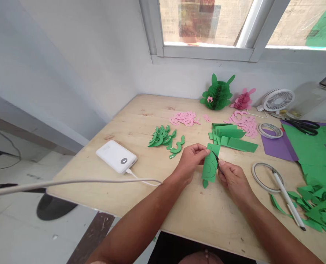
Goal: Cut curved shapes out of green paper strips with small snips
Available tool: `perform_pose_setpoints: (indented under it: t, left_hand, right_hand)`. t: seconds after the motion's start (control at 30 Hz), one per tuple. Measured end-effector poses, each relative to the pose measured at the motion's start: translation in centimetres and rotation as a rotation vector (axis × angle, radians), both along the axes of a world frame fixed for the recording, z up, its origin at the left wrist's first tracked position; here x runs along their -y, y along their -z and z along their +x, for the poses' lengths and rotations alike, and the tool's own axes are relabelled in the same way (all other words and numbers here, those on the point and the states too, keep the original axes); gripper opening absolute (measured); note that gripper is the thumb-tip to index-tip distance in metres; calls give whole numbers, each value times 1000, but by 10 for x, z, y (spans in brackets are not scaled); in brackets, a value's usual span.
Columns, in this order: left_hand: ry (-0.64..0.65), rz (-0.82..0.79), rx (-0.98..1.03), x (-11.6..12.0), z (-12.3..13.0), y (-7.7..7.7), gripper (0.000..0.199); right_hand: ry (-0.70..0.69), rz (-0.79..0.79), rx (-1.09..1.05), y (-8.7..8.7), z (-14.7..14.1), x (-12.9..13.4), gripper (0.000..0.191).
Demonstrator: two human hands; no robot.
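- At far left on the wooden tabletop (91, 196), a white power bank (116, 156) lies flat, a white cable (69, 183) running past its near side towards the left forearm.
- Next, a heap of curved green cutouts (161, 135), with a separate wavy green piece (177, 147) just beside it.
- Behind these lies a pile of pink cutouts (185, 118).
- The left hand (190, 161) pinches a green paper strip (210, 170) between thumb and fingers, holding it above the tabletop near the front; curved lines are drawn on it.
- At the strip's right edge are dark blades, probably small scissors (217, 157), though the grip hides most of them.
- A green honeycomb paper figure (218, 93) stands by the wall, beyond a stack of green strips (231, 137).
- The right hand (233, 179) is closed around the dark tool.
- Beside the green figure is a smaller pink figure (243, 99), with more pink pieces (244, 123) in front.
- Farther right are a white fan (278, 99), a tape roll (270, 136), and a white pen (288, 200) lying across a pale ring (257, 183).
- At far right, black-handled scissors (303, 125) rest on green sheets (303, 154), with green scraps (321, 209) nearer the front.
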State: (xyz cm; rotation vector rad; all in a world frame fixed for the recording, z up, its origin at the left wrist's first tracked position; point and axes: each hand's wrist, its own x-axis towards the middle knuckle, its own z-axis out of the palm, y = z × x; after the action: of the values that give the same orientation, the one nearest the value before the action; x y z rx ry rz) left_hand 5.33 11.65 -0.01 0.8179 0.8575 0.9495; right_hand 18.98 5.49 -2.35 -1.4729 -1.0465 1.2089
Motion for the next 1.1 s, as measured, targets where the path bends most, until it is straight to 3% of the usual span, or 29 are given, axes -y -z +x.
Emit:
perform_pose_setpoints:
  t: [1.1]
  left_hand:
    - [6,-52,113,3,2,1,26]
  right_hand:
    - [21,-7,-74,4,1,1,56]
